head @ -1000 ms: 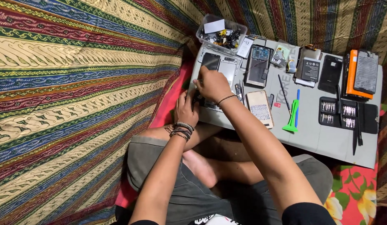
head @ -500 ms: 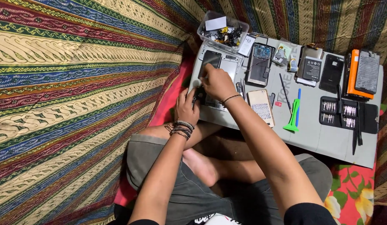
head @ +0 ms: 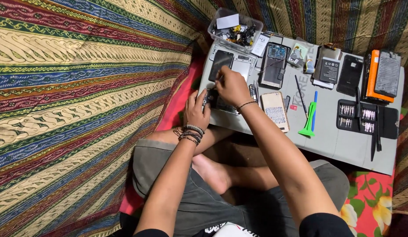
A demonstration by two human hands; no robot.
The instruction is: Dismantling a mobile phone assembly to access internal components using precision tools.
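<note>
— Striped woven cloth (head: 81,87) all around, grey work surface (head: 344,145) laid over crossed legs, crowded with phone parts.

— And at the near left edge?

— Small dark phone body (head: 217,102), flat on the surface, just by the corner. Left hand (head: 197,112) pressed on its left end, fingers curled down over it, pinning rather than lifting. Right hand (head: 232,86) hunched above it, fingertips pinched together, seemingly on a thin tool; too small to make out for sure.

— Anything close by to knock over?

— Black handset (head: 221,63) and silver back shell (head: 241,66) just beyond the right hand. Opened phone with bare board (head: 274,65) farther right, clear tub of small parts (head: 236,30) at the far corner. Green pry tool (head: 309,119) and black bit case (head: 360,117) well apart to the right.

— Best handling for this step?

— Probably: steady downward pressure from the left hand, no sliding toward the edge. Light, upright work from the right, wrist low for support. Loosened bits kept off the cloth, easily lost in that pattern.
</note>
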